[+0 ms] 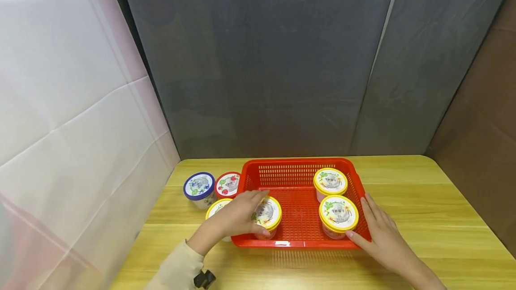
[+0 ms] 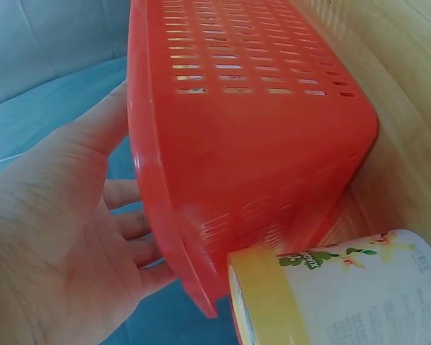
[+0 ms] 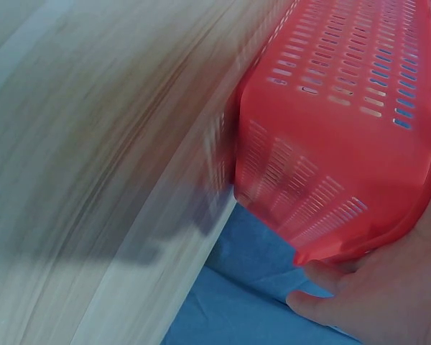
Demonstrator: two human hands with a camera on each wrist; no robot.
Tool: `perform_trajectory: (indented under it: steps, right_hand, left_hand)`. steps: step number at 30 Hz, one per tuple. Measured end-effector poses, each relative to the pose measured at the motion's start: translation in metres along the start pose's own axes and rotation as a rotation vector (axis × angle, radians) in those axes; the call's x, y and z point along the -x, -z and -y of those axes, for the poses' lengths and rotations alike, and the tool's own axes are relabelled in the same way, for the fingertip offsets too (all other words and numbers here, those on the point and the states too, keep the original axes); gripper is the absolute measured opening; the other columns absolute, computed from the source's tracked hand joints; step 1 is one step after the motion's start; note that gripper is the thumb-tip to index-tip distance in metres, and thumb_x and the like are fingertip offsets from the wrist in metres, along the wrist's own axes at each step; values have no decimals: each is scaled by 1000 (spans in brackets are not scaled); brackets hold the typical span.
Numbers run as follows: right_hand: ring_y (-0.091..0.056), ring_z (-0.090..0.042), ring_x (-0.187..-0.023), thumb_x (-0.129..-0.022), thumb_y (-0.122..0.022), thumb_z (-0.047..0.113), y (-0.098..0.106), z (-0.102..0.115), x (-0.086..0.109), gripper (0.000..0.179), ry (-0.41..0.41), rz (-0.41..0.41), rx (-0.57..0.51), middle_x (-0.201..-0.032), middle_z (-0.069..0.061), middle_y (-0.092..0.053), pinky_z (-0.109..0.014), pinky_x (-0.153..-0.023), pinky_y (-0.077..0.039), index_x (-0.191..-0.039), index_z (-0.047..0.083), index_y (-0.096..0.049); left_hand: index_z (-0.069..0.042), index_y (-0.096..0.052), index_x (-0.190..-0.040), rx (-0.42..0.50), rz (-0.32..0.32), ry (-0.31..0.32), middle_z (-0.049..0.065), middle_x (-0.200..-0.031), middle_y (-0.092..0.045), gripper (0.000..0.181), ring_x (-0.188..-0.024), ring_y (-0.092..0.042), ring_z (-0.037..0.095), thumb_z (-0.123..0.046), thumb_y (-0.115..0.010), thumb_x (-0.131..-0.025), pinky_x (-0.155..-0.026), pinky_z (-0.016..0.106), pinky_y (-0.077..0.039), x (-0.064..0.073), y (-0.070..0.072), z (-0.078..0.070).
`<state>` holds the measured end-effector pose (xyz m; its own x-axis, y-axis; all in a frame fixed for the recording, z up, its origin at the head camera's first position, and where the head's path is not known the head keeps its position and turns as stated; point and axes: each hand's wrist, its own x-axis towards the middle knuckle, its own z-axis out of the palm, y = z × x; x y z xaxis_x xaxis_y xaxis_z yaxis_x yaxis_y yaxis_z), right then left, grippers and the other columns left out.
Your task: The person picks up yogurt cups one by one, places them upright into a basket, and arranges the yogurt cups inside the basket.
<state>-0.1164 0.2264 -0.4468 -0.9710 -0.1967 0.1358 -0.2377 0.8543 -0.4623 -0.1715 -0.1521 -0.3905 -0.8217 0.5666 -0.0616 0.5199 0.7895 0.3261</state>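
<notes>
Rn 3 tubs (image 1: 339, 211) in 1 bskt (image 1: 296, 209), 3 outside.

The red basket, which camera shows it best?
The head view, because it looks down into the basket and shows nearly all of it, though the left hand hides some rim. The left wrist and right wrist views each show only part of its rim and slotted outside, cut off by the picture's edge.

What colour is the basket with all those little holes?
The basket is plain red, and it shows best in the head view.
</notes>
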Motion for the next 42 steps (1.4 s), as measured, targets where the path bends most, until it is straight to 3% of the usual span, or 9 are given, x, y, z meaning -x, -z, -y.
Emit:
perform_trajectory:
  steps: [22, 42]
  right_hand:
    - [-27, -54, -141, -90, -62, 58, -1, -1, 0, 101, 1, 0, 0, -166, -21, -10, -72, -108, -25, -157, -2, -16]
    - [-28, -54, -141, -90, -63, 57, -1, 0, 1, 100, 1, -5, -4, -166, -22, -11, -72, -108, -26, -156, -3, -17]
  left_hand:
    - [-10, -40, -150, -54, -13, -18, 11, -148, -51, 105, -137, -48, 31, -64, -79, -70, -117, 47, -40, -1, -12, 6]
    - [-8, -38, -151, -24, 1, -21, 13, -152, -46, 106, -141, -44, 33, -64, -78, -71, -118, 48, -38, -1, -15, 7]
